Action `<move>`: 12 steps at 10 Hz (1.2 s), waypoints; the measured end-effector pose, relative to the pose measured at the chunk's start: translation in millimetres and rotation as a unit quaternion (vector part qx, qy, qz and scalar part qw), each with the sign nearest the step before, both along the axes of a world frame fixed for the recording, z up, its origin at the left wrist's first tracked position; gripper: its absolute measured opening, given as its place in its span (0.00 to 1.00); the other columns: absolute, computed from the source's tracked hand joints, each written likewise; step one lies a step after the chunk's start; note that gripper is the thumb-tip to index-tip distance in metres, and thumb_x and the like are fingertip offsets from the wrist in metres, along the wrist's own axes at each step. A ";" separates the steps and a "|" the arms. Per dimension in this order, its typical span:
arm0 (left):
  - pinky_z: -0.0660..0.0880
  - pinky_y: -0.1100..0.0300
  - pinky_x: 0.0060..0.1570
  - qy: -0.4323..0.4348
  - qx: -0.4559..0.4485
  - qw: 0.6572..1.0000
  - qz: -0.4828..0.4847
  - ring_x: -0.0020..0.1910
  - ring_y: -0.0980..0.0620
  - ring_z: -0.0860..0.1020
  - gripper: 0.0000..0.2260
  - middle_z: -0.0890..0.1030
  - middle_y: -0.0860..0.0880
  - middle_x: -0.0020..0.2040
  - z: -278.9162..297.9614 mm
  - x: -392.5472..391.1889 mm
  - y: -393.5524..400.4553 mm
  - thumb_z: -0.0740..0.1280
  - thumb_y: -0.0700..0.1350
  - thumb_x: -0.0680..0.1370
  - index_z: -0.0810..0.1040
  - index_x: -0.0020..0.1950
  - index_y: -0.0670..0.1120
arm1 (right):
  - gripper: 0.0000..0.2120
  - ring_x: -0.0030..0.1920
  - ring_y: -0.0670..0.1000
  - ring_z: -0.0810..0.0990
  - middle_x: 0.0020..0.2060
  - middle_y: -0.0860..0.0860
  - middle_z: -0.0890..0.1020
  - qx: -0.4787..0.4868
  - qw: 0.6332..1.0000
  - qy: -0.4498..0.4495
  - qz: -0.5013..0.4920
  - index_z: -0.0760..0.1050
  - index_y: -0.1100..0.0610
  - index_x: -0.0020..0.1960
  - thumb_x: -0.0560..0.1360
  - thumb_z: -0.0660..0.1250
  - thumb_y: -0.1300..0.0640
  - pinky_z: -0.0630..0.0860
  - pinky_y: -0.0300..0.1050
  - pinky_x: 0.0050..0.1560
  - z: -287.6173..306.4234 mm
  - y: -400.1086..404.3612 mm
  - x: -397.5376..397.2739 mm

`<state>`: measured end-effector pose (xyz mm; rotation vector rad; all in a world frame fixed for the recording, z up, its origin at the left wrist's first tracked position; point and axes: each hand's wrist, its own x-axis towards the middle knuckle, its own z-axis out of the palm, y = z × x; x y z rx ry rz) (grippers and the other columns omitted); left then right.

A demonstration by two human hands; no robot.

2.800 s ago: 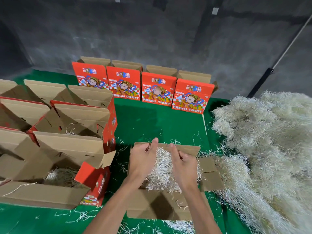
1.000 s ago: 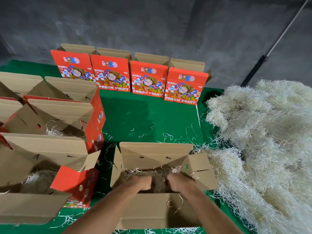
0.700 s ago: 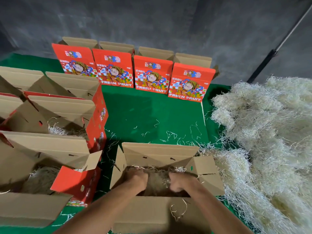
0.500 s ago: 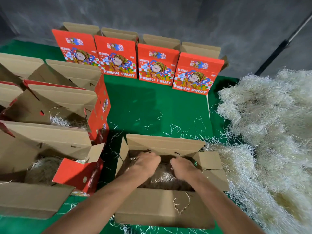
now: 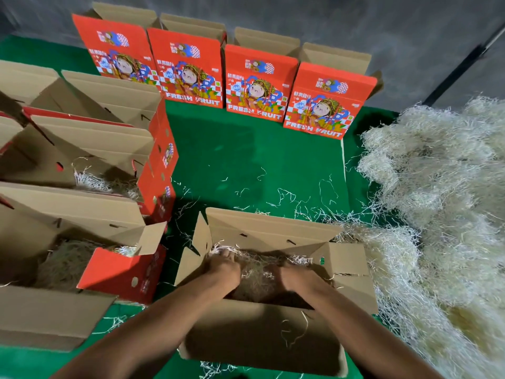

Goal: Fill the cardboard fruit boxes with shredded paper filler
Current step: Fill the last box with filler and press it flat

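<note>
head view, your hands: both are down inside the open box (image 5: 269,233) right in front of you.
left hand (image 5: 222,269): knuckles up, fingertips sunk in the shredded paper filler (image 5: 257,277); you can't tell whether the fingers are curled round a clump or just pressing.
right hand (image 5: 296,277): same story, the fingers are buried in the strands and blurred, so the grip cannot be told.
filler in the box: a tan mat low in the box, mostly in shadow; white strands show at the far wall.
box flaps: all four stand open; the near flap is cut off by your forearms.
loose pile (image 5: 437,203): big heap of filler to your right on the green mat (image 5: 246,160), running out of frame at the right and bottom edges.
left boxes (image 5: 90,214): open boxes beside you, cropped by the left edge; two show filler inside, the farthest one's inside is hidden.
back row (image 5: 257,83): four red "fresh fruit" boxes standing upright, contents hidden.
stray strands: scattered on the mat between the boxes.
</note>
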<state>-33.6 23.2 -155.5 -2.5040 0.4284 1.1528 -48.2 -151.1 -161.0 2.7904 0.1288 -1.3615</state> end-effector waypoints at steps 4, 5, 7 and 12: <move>0.67 0.47 0.67 -0.127 -0.147 0.980 0.031 0.65 0.43 0.74 0.14 0.78 0.45 0.63 39.7 -1.0 7.3 0.66 0.39 0.78 0.78 0.64 0.47 | 0.15 0.61 0.57 0.77 0.59 0.57 0.79 0.101 0.981 -0.125 0.108 0.76 0.61 0.60 0.74 0.66 0.69 0.73 0.47 0.65 37.0 19.7 5.1; 0.67 0.50 0.69 -0.042 -0.141 0.986 0.075 0.69 0.44 0.73 0.16 0.75 0.44 0.69 24.0 -0.7 0.0 0.63 0.44 0.82 0.74 0.70 0.46 | 0.20 0.66 0.58 0.75 0.65 0.57 0.76 0.164 0.980 -0.081 0.073 0.71 0.61 0.69 0.78 0.62 0.70 0.71 0.46 0.65 25.5 34.7 0.1; 0.70 0.52 0.66 0.102 -0.037 0.991 0.083 0.68 0.46 0.73 0.19 0.75 0.47 0.70 -5.5 6.5 3.1 0.67 0.49 0.80 0.73 0.71 0.49 | 0.15 0.56 0.58 0.82 0.57 0.55 0.83 0.150 0.986 0.031 0.070 0.79 0.56 0.63 0.77 0.70 0.55 0.79 0.53 0.58 13.4 43.6 3.0; 0.49 0.45 0.78 -0.031 0.076 0.993 -0.084 0.79 0.43 0.57 0.24 0.63 0.44 0.79 -8.2 6.5 7.6 0.60 0.48 0.83 0.63 0.79 0.47 | 0.08 0.58 0.60 0.77 0.55 0.60 0.80 0.004 0.983 -0.088 0.162 0.79 0.56 0.57 0.80 0.63 0.58 0.73 0.53 0.60 23.8 -11.8 -13.5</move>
